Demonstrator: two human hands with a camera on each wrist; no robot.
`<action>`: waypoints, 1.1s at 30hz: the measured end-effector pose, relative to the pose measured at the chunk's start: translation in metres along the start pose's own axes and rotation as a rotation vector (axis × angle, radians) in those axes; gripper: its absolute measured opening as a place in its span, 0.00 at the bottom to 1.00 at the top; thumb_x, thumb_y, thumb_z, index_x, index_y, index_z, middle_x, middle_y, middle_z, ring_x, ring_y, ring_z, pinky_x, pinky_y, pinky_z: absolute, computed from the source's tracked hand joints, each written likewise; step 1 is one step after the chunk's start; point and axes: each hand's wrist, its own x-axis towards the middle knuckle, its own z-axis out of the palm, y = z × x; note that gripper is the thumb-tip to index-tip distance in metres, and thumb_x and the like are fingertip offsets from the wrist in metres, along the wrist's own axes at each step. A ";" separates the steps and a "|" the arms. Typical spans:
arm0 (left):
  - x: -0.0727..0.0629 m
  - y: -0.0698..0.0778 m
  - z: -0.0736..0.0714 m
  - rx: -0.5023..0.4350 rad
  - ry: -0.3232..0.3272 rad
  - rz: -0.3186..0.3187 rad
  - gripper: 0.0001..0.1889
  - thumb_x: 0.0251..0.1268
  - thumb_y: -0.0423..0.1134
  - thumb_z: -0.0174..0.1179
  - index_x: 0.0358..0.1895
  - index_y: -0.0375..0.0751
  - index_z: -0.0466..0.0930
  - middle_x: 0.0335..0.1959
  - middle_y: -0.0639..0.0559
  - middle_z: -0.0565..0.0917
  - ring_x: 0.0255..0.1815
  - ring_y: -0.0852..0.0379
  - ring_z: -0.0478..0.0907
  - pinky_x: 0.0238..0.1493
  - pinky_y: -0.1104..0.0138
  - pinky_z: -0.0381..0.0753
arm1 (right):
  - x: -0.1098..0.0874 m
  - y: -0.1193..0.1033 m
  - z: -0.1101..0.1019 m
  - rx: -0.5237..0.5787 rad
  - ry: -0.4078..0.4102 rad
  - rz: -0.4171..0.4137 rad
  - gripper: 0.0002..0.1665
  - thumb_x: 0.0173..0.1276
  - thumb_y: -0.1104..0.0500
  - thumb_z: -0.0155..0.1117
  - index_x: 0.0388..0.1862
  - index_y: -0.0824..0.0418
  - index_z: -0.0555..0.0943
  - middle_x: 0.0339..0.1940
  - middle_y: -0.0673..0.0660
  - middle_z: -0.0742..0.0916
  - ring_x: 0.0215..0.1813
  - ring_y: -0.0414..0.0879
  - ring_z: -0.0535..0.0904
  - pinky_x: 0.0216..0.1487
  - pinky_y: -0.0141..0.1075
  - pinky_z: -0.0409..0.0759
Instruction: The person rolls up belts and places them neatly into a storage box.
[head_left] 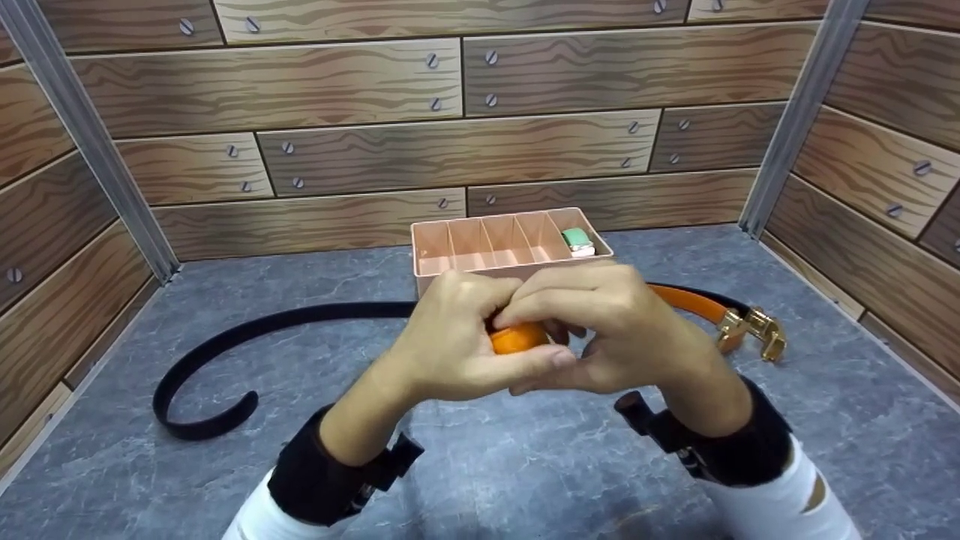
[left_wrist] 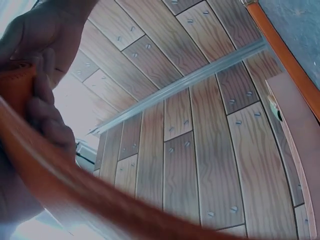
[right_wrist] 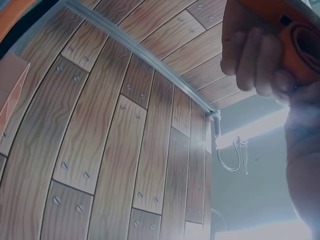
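Both hands are together above the middle of the table, around a tightly coiled orange belt (head_left: 517,339). My left hand (head_left: 446,341) grips the coil from the left, its thumb along the near side. My right hand (head_left: 622,322) curls over it from the right; its fingertips meet the left hand. In the left wrist view a blurred orange strap (left_wrist: 100,192) runs off the roll (left_wrist: 17,92). In the right wrist view the coil's spiral end (right_wrist: 297,55) shows beside curled fingers. A black strap (head_left: 337,310) lies curved at the left. Gold buckles (head_left: 750,330) with an orange strap (head_left: 686,301) lie right.
Behind the hands stands a pink divided box (head_left: 431,281). Its rightmost compartment holds a green and white item (head_left: 577,238). Wood-patterned walls (head_left: 360,157) enclose the grey marbled tabletop (head_left: 487,465) at the back and sides.
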 end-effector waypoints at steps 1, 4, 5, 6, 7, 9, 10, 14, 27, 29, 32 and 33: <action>0.000 0.000 0.001 0.061 0.005 -0.015 0.21 0.56 0.62 0.66 0.24 0.48 0.79 0.16 0.60 0.78 0.15 0.69 0.68 0.16 0.75 0.66 | 0.000 -0.001 0.000 -0.026 -0.031 0.004 0.25 0.56 0.45 0.78 0.41 0.63 0.85 0.36 0.54 0.88 0.34 0.41 0.81 0.37 0.30 0.80; -0.002 0.000 0.001 0.228 0.002 -0.080 0.24 0.53 0.65 0.67 0.17 0.51 0.75 0.11 0.62 0.72 0.12 0.69 0.64 0.13 0.73 0.61 | 0.000 -0.006 0.000 -0.127 -0.107 0.013 0.23 0.57 0.47 0.78 0.42 0.62 0.83 0.36 0.53 0.86 0.34 0.42 0.80 0.39 0.31 0.80; -0.002 0.001 0.001 0.268 -0.004 -0.106 0.23 0.51 0.64 0.68 0.15 0.52 0.73 0.10 0.63 0.70 0.11 0.69 0.63 0.12 0.73 0.60 | -0.001 -0.007 0.000 -0.154 -0.123 0.019 0.22 0.58 0.48 0.77 0.41 0.62 0.83 0.35 0.52 0.86 0.35 0.42 0.80 0.39 0.31 0.81; -0.003 0.002 0.001 0.297 -0.008 -0.123 0.24 0.50 0.63 0.68 0.14 0.52 0.71 0.09 0.63 0.68 0.11 0.68 0.62 0.12 0.72 0.59 | -0.001 -0.008 0.001 -0.175 -0.134 0.022 0.20 0.59 0.49 0.76 0.40 0.62 0.83 0.34 0.52 0.85 0.35 0.42 0.80 0.39 0.31 0.80; -0.003 0.002 0.001 0.312 -0.009 -0.132 0.25 0.50 0.63 0.67 0.12 0.52 0.69 0.08 0.63 0.67 0.10 0.68 0.60 0.11 0.72 0.58 | -0.001 -0.009 0.001 -0.188 -0.139 0.023 0.19 0.60 0.50 0.76 0.40 0.62 0.82 0.34 0.52 0.85 0.34 0.42 0.80 0.38 0.31 0.80; -0.004 0.003 0.001 0.316 -0.011 -0.132 0.25 0.52 0.62 0.65 0.12 0.52 0.68 0.08 0.63 0.65 0.11 0.68 0.60 0.11 0.71 0.58 | -0.001 -0.009 0.002 -0.187 -0.136 0.017 0.17 0.62 0.51 0.74 0.39 0.62 0.82 0.33 0.52 0.85 0.33 0.42 0.79 0.37 0.30 0.79; -0.004 0.003 0.001 0.307 -0.008 -0.120 0.24 0.53 0.61 0.65 0.12 0.52 0.68 0.08 0.63 0.65 0.11 0.68 0.59 0.11 0.71 0.58 | -0.001 -0.008 0.001 -0.176 -0.129 0.010 0.16 0.63 0.51 0.74 0.39 0.62 0.82 0.33 0.51 0.85 0.33 0.41 0.79 0.36 0.30 0.79; -0.003 -0.001 0.000 0.199 -0.016 -0.042 0.19 0.60 0.58 0.62 0.20 0.50 0.76 0.13 0.61 0.71 0.13 0.68 0.62 0.14 0.73 0.60 | 0.001 -0.003 -0.001 -0.102 -0.068 -0.002 0.16 0.65 0.51 0.72 0.40 0.62 0.82 0.33 0.51 0.85 0.31 0.40 0.78 0.35 0.29 0.79; 0.000 -0.001 0.001 0.210 0.054 -0.022 0.15 0.58 0.56 0.62 0.25 0.50 0.81 0.17 0.62 0.77 0.14 0.68 0.65 0.14 0.72 0.61 | 0.000 -0.001 -0.006 -0.040 -0.061 0.025 0.21 0.61 0.50 0.75 0.44 0.64 0.83 0.39 0.55 0.87 0.35 0.42 0.80 0.39 0.29 0.80; -0.001 0.001 0.002 0.288 0.070 -0.056 0.16 0.55 0.57 0.62 0.20 0.52 0.76 0.13 0.63 0.72 0.12 0.68 0.61 0.13 0.72 0.58 | -0.001 -0.004 -0.006 -0.139 -0.098 0.019 0.20 0.62 0.50 0.74 0.45 0.63 0.84 0.41 0.54 0.87 0.41 0.44 0.83 0.46 0.32 0.82; -0.002 0.003 0.002 0.341 0.080 -0.075 0.21 0.54 0.58 0.63 0.14 0.52 0.69 0.10 0.63 0.67 0.10 0.68 0.57 0.11 0.71 0.55 | -0.001 -0.006 -0.004 -0.206 -0.105 0.005 0.16 0.64 0.50 0.72 0.43 0.60 0.84 0.39 0.52 0.88 0.41 0.43 0.84 0.46 0.34 0.83; -0.003 0.003 0.002 0.338 0.087 -0.069 0.22 0.54 0.58 0.63 0.13 0.52 0.67 0.09 0.63 0.66 0.10 0.68 0.57 0.11 0.71 0.54 | -0.001 -0.006 -0.004 -0.197 -0.093 -0.002 0.16 0.65 0.50 0.72 0.42 0.60 0.84 0.38 0.52 0.88 0.40 0.43 0.84 0.45 0.34 0.83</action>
